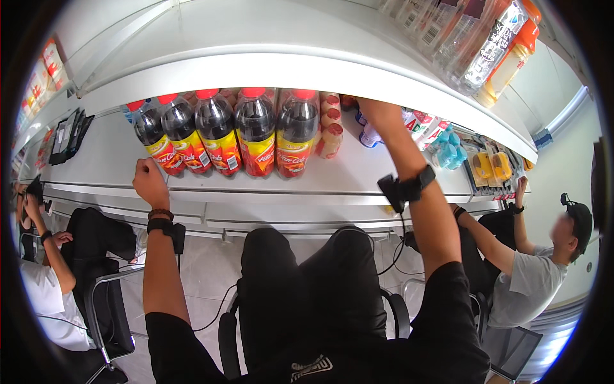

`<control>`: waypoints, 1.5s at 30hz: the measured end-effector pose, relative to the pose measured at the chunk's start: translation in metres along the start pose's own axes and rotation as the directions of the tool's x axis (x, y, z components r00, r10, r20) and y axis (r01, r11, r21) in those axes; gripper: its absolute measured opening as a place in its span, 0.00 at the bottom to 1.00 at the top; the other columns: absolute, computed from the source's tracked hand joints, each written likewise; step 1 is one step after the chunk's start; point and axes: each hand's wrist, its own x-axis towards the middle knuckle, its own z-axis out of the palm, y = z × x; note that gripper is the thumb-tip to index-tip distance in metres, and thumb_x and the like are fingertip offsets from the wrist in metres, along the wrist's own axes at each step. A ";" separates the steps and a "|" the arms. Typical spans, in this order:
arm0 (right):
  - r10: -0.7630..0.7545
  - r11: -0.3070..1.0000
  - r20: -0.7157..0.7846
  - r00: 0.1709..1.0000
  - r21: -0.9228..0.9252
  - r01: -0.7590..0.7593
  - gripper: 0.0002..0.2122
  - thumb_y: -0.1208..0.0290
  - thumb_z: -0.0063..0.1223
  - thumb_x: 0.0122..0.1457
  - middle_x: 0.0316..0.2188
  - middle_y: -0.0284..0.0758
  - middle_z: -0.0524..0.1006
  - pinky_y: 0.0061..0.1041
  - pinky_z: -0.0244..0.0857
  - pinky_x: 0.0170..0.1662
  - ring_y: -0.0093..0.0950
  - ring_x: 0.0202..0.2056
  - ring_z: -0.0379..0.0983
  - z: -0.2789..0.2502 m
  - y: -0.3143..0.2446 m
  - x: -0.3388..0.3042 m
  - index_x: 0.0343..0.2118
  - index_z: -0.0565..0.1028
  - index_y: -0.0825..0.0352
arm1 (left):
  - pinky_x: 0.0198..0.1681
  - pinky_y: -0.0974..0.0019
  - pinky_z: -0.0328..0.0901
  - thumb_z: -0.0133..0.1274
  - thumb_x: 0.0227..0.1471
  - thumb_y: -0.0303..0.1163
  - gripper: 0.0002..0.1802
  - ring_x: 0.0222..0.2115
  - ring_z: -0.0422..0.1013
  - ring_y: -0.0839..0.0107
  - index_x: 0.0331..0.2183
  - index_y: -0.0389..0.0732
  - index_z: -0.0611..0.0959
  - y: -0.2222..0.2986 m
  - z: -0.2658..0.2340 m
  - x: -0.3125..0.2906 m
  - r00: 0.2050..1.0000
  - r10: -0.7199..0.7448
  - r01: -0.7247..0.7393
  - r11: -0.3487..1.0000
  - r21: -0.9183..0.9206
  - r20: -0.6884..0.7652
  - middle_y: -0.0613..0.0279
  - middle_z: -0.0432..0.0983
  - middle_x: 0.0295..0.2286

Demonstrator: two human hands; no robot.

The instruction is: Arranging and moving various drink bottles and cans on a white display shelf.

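My left hand (pixel 152 183) is curled into a loose fist at the shelf's front edge, beside the leftmost cola bottle (pixel 167 144); nothing shows in it. Several such bottles with red caps and yellow-and-red labels stand upright in a row, the rightmost cola bottle (pixel 296 137) among them. My right hand (pixel 382 118) reaches in under the upper shelf, and that shelf's edge hides its fingers. Close to it are white-and-blue containers (pixel 369 136). Left of these, small pinkish bottles with red caps (pixel 330 139) stand in a file going back.
The upper shelf (pixel 256 67) overhangs the bottles; clear bottles (pixel 476 51) stand on its right. Farther right below are teal items (pixel 451 153) and yellow packs (pixel 491 165). Dark packets (pixel 69 137) lie at left. One person (pixel 531 275) sits to my right, another (pixel 51 294) to my left.
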 end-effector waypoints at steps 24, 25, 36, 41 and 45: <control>0.190 0.981 0.265 0.945 -0.076 -0.176 0.09 0.79 0.55 0.54 0.24 0.39 0.77 0.29 0.68 0.26 0.28 0.23 0.74 -0.012 0.049 0.005 0.38 0.75 0.74 | 0.29 0.52 0.65 0.46 0.54 0.40 0.18 0.22 0.71 0.46 0.25 0.34 0.77 0.008 -0.002 -0.002 0.999 -0.039 0.039 0.999 -0.004 0.020 0.46 0.76 0.21; 0.200 0.980 0.276 0.940 -0.053 -0.193 0.09 0.79 0.55 0.54 0.24 0.39 0.77 0.29 0.68 0.26 0.28 0.23 0.74 -0.015 0.043 0.000 0.38 0.75 0.74 | 0.29 0.52 0.65 0.46 0.54 0.40 0.18 0.22 0.71 0.46 0.25 0.34 0.77 0.009 -0.002 -0.001 0.999 -0.042 0.042 0.999 -0.005 0.015 0.46 0.76 0.21; 0.246 0.966 0.061 0.967 0.061 -0.249 0.15 0.77 0.66 0.43 0.28 0.40 0.77 0.26 0.72 0.31 0.32 0.27 0.76 -0.065 -0.048 -0.071 0.35 0.75 0.71 | 0.28 0.51 0.64 0.45 0.54 0.41 0.18 0.21 0.71 0.47 0.24 0.35 0.77 0.003 -0.006 -0.002 0.998 -0.052 0.051 0.998 0.036 0.019 0.48 0.75 0.19; 0.377 0.888 0.005 0.926 0.283 -0.362 0.14 0.76 0.66 0.43 0.28 0.37 0.78 0.22 0.71 0.29 0.24 0.25 0.76 -0.089 -0.068 -0.067 0.33 0.74 0.72 | 0.29 0.53 0.64 0.45 0.55 0.41 0.19 0.21 0.70 0.49 0.25 0.35 0.77 0.008 -0.002 -0.001 1.000 -0.030 0.030 0.999 0.022 0.008 0.49 0.74 0.19; 0.428 0.853 0.013 0.904 0.325 -0.408 0.16 0.74 0.67 0.44 0.26 0.36 0.78 0.20 0.69 0.28 0.20 0.22 0.73 -0.083 -0.093 -0.049 0.36 0.76 0.73 | 0.30 0.54 0.64 0.45 0.56 0.42 0.20 0.22 0.70 0.51 0.25 0.35 0.77 -0.002 -0.003 0.002 0.999 -0.028 0.027 0.999 0.047 0.027 0.50 0.75 0.21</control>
